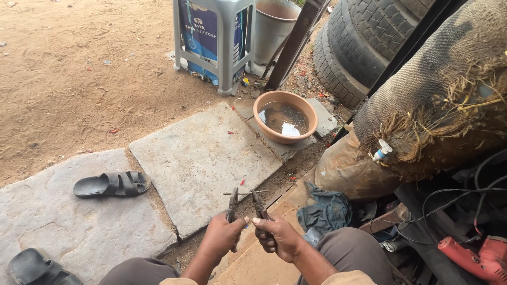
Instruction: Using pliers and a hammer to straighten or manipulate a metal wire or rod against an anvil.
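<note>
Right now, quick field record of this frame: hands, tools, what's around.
left hand: grips pliers
right hand: grips second pliers
wire: thin, level, held between the two plier tips
ground: stone slabs, sandy dirt beyond
bowl: holds water, on slab edge
sandals: one on slab, one at bottom left
right side: tyres, red power tool, blue rag

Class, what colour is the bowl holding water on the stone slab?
Terracotta-orange bowl, clearest in the head view.
</note>
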